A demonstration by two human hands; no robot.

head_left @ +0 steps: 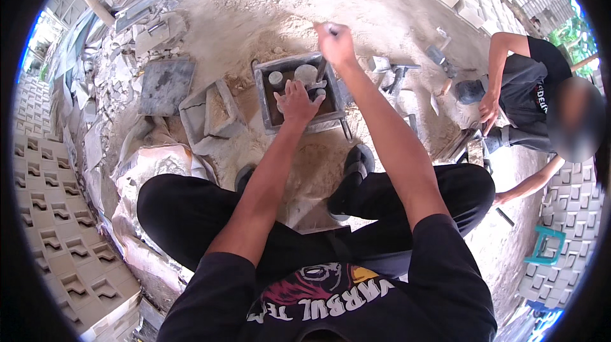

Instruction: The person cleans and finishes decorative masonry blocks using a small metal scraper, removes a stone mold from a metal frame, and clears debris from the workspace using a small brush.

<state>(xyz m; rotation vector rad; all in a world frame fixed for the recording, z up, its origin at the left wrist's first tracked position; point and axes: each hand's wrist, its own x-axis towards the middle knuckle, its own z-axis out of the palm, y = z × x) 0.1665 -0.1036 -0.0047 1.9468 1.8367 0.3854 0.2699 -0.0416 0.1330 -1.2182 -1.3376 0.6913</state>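
Between my feet stands a square grey metal mould box [259, 103] with a loop handle at its near right corner. Inside it are a small round grey piece [275, 78] and a larger round one [305, 74], on a dark bed. My left hand [298, 103] lies over the middle of the box with its fingers spread. What lies under its palm is hidden. Above the box's far right corner, my right hand [336, 42] is closed round a dark, narrow tool [322, 68]. That tool slants down toward the box; its lower end is hard to make out.
A grey block-shaped mould [213, 113] and a flat dark plate [167, 86] lie to the left, beside broken rubble. Metal tools [398, 74] lie to the right. Another person [534, 93] crouches at the right. Patterned blocks [57, 214] are stacked at the left; a teal stool [546, 245] stands lower right.
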